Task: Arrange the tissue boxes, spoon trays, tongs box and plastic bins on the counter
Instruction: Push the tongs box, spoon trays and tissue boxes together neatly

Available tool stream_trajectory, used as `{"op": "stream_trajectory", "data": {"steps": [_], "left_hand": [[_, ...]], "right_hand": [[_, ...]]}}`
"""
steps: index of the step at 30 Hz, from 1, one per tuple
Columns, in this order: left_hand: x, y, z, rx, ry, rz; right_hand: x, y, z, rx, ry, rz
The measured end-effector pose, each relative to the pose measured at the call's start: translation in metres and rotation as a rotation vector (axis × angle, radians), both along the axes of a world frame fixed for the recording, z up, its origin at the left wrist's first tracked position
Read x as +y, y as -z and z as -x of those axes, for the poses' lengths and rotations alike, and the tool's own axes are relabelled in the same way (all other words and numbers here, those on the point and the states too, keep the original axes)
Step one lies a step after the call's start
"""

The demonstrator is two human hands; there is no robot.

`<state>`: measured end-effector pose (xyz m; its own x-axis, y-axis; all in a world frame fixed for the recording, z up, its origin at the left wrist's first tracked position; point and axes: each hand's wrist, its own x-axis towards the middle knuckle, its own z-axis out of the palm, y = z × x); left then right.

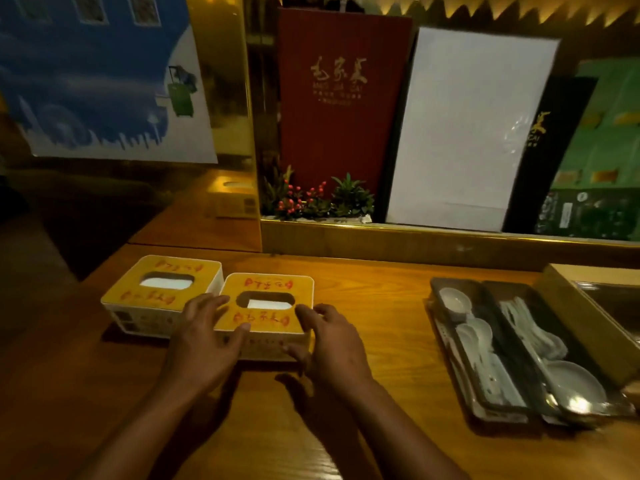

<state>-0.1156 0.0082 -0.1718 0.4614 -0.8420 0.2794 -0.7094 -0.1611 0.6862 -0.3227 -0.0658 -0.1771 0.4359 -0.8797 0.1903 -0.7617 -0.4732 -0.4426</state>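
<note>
Two tissue boxes with yellow lids and red lettering sit side by side on the wooden counter (381,306). My left hand (207,341) and my right hand (329,344) grip the left and right near corners of the nearer tissue box (270,289). The other tissue box (156,292) touches it on the left. At the right lie two dark spoon trays, a left one (450,292) and a right one (498,292), each holding several white spoons. A tan box (581,320) stands just right of them.
A raised wooden ledge (415,237) runs along the back with a small plant with red berries (311,199), a red menu (339,98), a white board (467,133) and a black menu (547,140). The counter's left edge drops off beyond the left tissue box.
</note>
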Motion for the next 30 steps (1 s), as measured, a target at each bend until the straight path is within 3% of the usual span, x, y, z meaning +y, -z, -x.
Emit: {"op": "stream_trajectory", "data": {"steps": [6, 14, 30], "left_hand": [[-0.02, 0.013, 0.007, 0.028, 0.202, -0.046], [-0.073, 0.02, 0.084, 0.164, 0.527, -0.034], [-0.127, 0.016, 0.165, 0.388, 0.473, -0.138]], "right_hand": [[-0.009, 0.002, 0.02, 0.1, 0.12, 0.107], [-0.025, -0.01, 0.109, 0.145, 0.38, 0.176], [-0.054, -0.011, 0.178, 0.009, 0.487, 0.093]]}}
